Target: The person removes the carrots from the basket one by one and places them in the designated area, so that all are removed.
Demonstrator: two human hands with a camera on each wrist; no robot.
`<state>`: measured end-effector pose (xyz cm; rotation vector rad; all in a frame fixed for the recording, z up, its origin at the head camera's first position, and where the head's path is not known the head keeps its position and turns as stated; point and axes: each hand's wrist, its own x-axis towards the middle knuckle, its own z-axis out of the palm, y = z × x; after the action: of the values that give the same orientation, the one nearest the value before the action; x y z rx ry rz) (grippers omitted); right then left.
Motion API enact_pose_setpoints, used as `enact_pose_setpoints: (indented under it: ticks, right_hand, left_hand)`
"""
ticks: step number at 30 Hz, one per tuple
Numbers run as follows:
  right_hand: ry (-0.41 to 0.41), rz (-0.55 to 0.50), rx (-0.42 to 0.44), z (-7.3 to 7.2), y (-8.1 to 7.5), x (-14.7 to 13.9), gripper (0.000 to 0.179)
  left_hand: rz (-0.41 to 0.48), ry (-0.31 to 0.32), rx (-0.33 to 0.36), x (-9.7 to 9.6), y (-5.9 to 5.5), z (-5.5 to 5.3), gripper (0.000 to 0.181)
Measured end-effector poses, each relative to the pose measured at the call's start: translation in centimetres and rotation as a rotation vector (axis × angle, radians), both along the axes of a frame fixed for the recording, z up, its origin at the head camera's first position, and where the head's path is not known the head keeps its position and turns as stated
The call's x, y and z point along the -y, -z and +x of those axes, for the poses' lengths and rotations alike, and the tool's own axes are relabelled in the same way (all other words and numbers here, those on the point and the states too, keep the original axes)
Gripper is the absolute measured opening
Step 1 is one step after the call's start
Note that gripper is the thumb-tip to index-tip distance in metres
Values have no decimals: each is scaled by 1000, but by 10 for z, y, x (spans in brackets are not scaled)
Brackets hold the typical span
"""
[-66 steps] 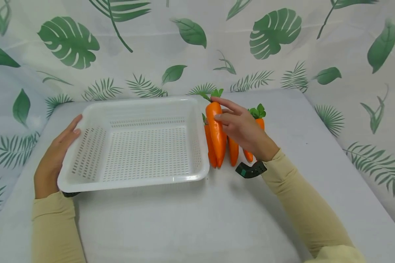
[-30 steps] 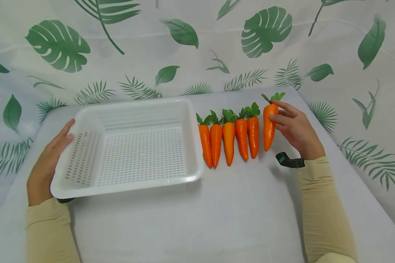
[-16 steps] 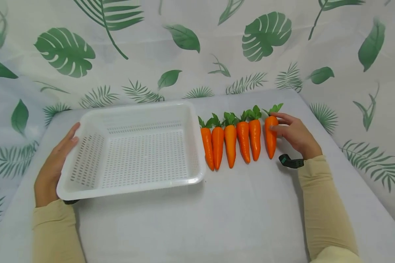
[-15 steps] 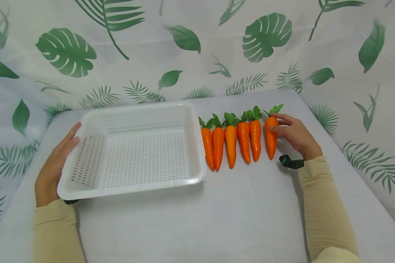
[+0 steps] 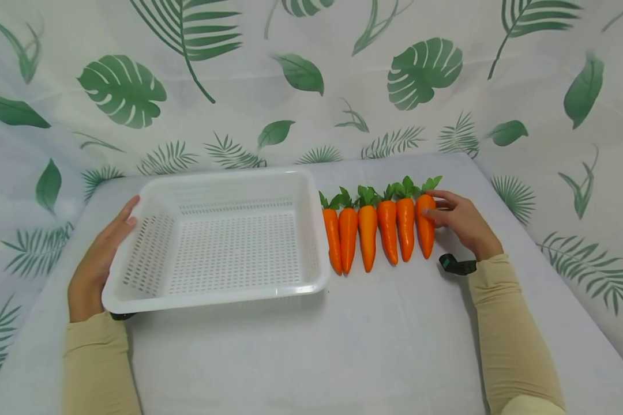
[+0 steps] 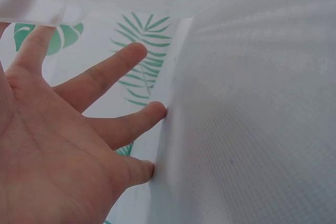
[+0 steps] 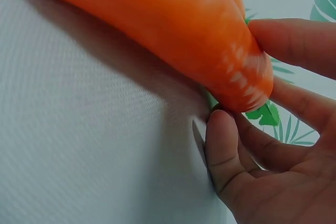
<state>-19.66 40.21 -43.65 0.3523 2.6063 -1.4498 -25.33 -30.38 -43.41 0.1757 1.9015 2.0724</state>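
My right hand [image 5: 464, 222] pinches an orange carrot [image 5: 424, 236] near its leafy top, at the right end of a row. Several other carrots [image 5: 367, 236] lie side by side to its left, leaves pointing away from me. In the right wrist view, thumb and fingers hold the thick end of the carrot [image 7: 173, 19] close to the white cloth. A white perforated plastic basket [image 5: 213, 298] stands left of the row, its inside bare. Against the basket's left side rests my left hand [image 5: 96, 259], its fingers straight and spread in the left wrist view.
A white cloth [image 5: 301, 357] covers the table. Behind it hangs a pale curtain [image 5: 353, 75] printed with green leaves. The basket's right rim partly covers the leftmost carrot [image 5: 331, 230]. A black wrist strap [image 5: 457, 265] sits at my right wrist.
My right hand has carried the carrot from beside the basket to the row's right end, lowered it and brought it left against the others. The left hand has stayed at the basket.
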Motion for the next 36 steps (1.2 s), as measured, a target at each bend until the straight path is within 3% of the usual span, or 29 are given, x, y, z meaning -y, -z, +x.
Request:
enact_pose_setpoints:
  ticks: [10,19,24,26,28,34,36]
  right_hand:
    - [-24,93,-16,-1,-7,7,74]
    - [-61,142,31,-3,-17,16,75]
    - [-100,187,28,-3,-20,16,76]
    - [-101,198,16,-3,-23,14,77]
    - [-90,206,5,-2,-27,10,78]
    - [-15,247,-54,6,-38,0,82]
    - [14,253,-97,9,-42,0,82]
  left_hand:
    - [-65,4,-37,2,-4,-3,61]
    - [-38,2,-98,9,-3,-3,61]
    - [-76,-31,-126,10,-6,-1,60]
    - [-93,-62,-104,9,-8,1,60]
    - [-156,-106,-91,6,-9,1,61]
    - [-559,-274,-178,4,-20,4,59]
    - [-590,-341,-196,7,-29,8,58]
